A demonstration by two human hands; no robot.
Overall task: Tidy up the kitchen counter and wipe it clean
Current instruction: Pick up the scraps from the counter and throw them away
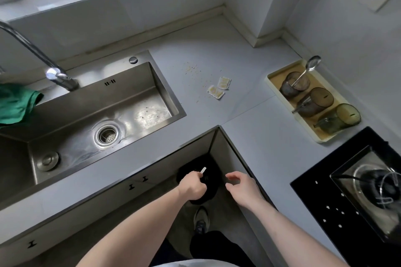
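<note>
From above, the left hand [192, 186] pinches a small white scrap [203, 169] over a dark bin [208, 188] below the desk [249, 102]. The right hand [243, 188] hangs loose, holding nothing. Two torn packets [219, 88] and crumbs [192, 68] lie on the desk beside the sink [91, 119].

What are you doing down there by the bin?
A person stands at the corner of the kitchen counter, both hands held low over a dark bin on the floor. The left hand pinches a small white scrap above the bin; the right hand is loosely open and holds nothing. On the counter, two torn sauce packets and scattered crumbs remain beside the sink. A green cloth lies at the sink's edge.
</note>
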